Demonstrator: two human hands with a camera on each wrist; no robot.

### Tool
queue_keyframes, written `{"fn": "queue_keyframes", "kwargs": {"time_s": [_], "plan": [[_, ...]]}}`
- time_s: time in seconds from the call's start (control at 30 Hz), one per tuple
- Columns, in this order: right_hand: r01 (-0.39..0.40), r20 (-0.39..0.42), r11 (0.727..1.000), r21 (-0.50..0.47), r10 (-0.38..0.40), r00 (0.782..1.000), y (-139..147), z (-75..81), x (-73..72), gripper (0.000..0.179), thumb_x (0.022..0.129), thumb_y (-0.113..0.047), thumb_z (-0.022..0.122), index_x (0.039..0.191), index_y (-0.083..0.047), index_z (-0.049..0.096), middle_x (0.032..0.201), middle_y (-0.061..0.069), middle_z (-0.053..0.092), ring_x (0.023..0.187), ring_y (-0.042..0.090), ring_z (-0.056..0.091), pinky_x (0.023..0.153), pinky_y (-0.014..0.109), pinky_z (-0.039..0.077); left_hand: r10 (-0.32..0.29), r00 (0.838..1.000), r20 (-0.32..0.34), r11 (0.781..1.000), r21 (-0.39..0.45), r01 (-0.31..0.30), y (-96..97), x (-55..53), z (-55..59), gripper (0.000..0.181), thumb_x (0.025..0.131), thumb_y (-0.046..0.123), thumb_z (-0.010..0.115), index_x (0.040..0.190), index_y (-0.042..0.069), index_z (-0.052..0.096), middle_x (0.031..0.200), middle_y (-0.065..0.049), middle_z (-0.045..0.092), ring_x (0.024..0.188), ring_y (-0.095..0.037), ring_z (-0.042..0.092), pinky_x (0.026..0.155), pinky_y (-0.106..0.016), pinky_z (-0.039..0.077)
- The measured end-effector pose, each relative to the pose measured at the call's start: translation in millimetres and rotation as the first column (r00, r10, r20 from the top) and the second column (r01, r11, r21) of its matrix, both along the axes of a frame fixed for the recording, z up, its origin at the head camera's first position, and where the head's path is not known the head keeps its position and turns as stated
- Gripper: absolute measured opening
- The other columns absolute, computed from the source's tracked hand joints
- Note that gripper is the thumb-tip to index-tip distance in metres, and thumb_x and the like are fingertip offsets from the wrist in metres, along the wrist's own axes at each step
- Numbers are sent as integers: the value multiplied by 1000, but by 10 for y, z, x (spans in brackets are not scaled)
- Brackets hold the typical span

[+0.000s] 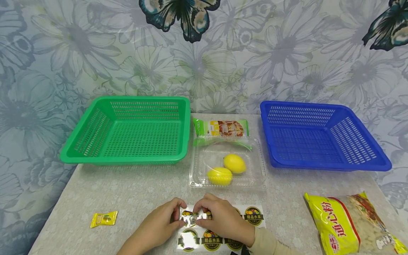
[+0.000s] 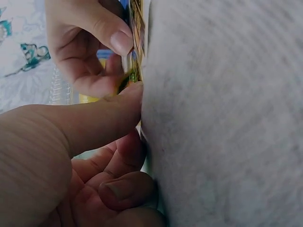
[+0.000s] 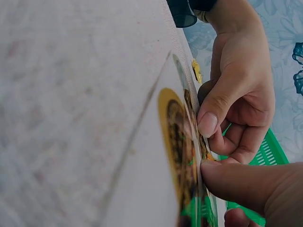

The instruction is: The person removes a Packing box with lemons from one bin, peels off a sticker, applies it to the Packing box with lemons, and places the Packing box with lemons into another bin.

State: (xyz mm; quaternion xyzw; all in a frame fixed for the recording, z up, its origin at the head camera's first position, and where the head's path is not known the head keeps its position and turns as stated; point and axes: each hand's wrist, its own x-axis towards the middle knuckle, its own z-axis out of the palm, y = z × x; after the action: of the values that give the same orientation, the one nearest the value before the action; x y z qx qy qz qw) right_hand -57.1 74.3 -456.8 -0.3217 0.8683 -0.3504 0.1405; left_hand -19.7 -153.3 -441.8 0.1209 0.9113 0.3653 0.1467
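A white sheet of round black-and-gold fruit stickers [image 1: 213,241] lies on the table in front of me. My left hand [image 1: 160,221] is at its left edge, thumb and fingertips pinching the sheet near the upper-left sticker [image 1: 189,219]. From the other side my right hand [image 1: 223,219] reaches over the sheet, and its thumb and index finger pinch that shiny sticker. The left wrist view shows both thumbs close together at the sheet [image 2: 137,28]. In the right wrist view the sheet [image 3: 177,137] is seen edge-on, and fingers hide part of the sticker.
Behind the sheet stands a clear plastic box [image 1: 197,177] with two lemons [image 1: 234,163], before a green snack packet [image 1: 220,128]. A green basket [image 1: 124,160] is at back left, a blue basket [image 1: 328,164] at back right. A small yellow packet [image 1: 104,219] lies left, a pasta bag [image 1: 353,226] right.
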Motion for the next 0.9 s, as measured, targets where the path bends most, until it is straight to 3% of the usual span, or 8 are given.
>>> {"fn": "queue_keyframes", "kwargs": {"time_s": [0.17, 0.47, 0.6, 0.8, 0.9], "plan": [[-55, -23, 998, -42, 54, 998, 14, -16, -2, 18, 90, -23, 75, 105, -26, 67, 101, -16, 61, 84, -5, 56, 73, 15, 47, -1, 1000, 3, 1000, -8, 1, -9, -1, -4, 30, 86, 18, 76, 110, 19, 59, 76, 13, 49, 63, 1, 43, 56, -20, 40], [-101, -52, 989, -109, 96, 994, 6, -37, -12, 11, 96, -22, 67, 107, -25, 67, 98, -15, 66, 85, -6, 57, 73, 13, 47, 5, 1000, -19, 1000, -13, -6, -12, 7, -8, 26, 86, 18, 76, 105, 22, 58, 81, 11, 49, 67, 0, 44, 59, -20, 40], [-75, -6, 990, -118, 75, 997, -3, -30, -18, 10, 99, -22, 63, 107, -25, 67, 96, -15, 67, 82, -7, 55, 72, 14, 47, 5, 998, -56, 999, -47, -7, -12, 21, -9, 29, 86, 18, 77, 105, 24, 57, 89, 11, 48, 75, -2, 46, 65, -21, 42], [-26, 146, 982, -188, 54, 988, 0, 2, -20, 8, 99, -22, 63, 105, -23, 68, 92, -10, 67, 48, -7, 36, 45, 15, 37, 24, 992, -120, 996, -77, -34, -5, 54, 20, 28, 85, 20, 78, 104, 28, 58, 98, 17, 52, 88, 0, 51, 77, -26, 49], [-4, 197, 969, -246, 54, 979, 5, 0, -22, 8, 99, -22, 62, 105, -21, 67, 93, -6, 68, 45, -8, 31, 41, 15, 34, 37, 989, -146, 998, -53, -46, -2, 61, 47, 23, 86, 20, 77, 99, 29, 59, 96, 20, 54, 88, 2, 52, 78, -26, 51]]}}
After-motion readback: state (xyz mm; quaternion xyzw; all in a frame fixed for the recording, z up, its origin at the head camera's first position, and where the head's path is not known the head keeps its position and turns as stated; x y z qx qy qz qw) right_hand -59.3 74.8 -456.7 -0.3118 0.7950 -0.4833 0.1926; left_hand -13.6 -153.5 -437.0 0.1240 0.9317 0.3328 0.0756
